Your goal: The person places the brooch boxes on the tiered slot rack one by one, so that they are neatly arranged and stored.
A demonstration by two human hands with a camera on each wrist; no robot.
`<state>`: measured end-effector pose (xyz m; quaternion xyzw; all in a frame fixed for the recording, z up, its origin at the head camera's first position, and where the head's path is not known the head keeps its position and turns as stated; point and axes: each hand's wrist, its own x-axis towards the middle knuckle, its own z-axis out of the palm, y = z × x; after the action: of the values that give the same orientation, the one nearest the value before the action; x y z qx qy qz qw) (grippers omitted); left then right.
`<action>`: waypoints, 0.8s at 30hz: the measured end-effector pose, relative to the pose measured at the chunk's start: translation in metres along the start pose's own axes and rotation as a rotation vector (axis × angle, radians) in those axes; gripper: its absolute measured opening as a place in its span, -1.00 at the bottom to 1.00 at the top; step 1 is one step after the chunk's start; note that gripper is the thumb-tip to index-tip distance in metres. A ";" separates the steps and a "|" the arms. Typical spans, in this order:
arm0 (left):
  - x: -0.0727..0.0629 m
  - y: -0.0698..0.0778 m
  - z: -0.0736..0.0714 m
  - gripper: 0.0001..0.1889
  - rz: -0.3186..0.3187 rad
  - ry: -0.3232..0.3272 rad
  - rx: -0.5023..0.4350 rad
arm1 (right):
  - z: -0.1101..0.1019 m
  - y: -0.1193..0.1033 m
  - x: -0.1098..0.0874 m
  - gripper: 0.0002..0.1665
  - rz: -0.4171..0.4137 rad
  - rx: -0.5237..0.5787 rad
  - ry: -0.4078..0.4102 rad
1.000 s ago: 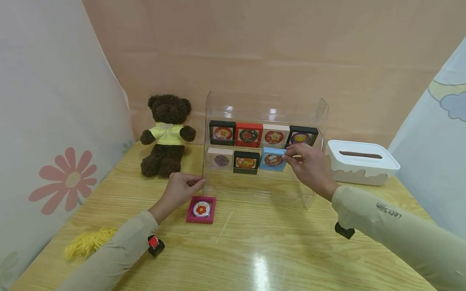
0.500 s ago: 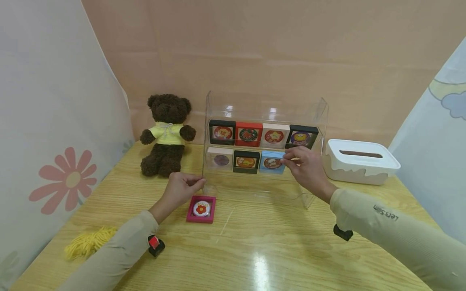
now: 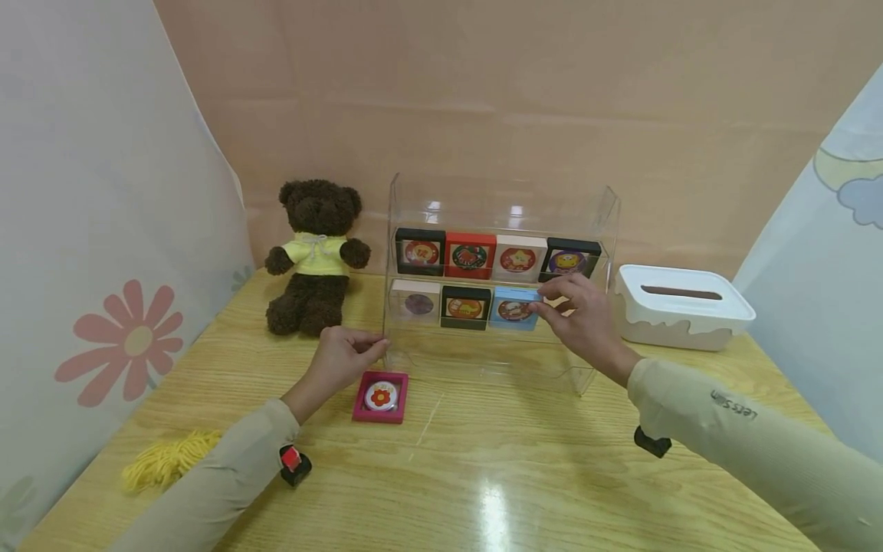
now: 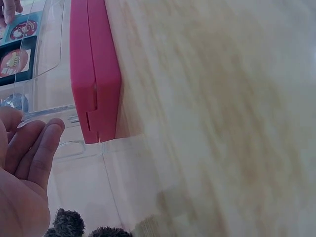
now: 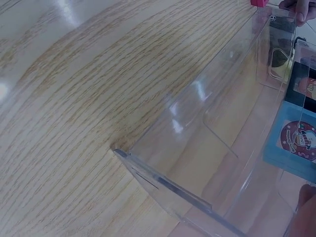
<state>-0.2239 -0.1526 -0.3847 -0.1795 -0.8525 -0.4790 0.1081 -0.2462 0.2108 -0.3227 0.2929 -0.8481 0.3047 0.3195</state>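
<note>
A clear plastic display rack (image 3: 500,364) stands on the table, holding several small square cases in two rows. In the lower row, my right hand (image 3: 585,320) pinches the right edge of a light blue case (image 3: 510,313) bearing a round badge. That case stands upright beside a black case (image 3: 465,308); farther left is a pale case (image 3: 415,300). At the rack's left side, my left hand (image 3: 341,356) pinches the front edge between thumb and fingers. Just below it lies a pink case (image 3: 360,412) with a flower badge, also large in the left wrist view.
Black, red (image 3: 471,256), pale and black cases fill the upper row. A brown teddy bear (image 3: 317,257) in a yellow top sits left of the rack. On the right stands a white tissue box (image 3: 679,326). Yellow yarn (image 3: 169,460) lies by the left forearm.
The blue case has gone from slightly tilted to upright in line with its row, and my right hand has shifted slightly with it. My left hand has stayed at the rack's edge.
</note>
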 end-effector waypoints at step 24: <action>0.000 -0.002 -0.001 -0.82 0.027 -0.022 -0.031 | 0.049 -0.096 -0.059 -0.80 0.082 0.372 -0.181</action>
<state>-0.2251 -0.1546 -0.3855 -0.1980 -0.8436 -0.4885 0.1023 -0.1605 0.1326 -0.3631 0.3383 -0.8137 0.4411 0.1701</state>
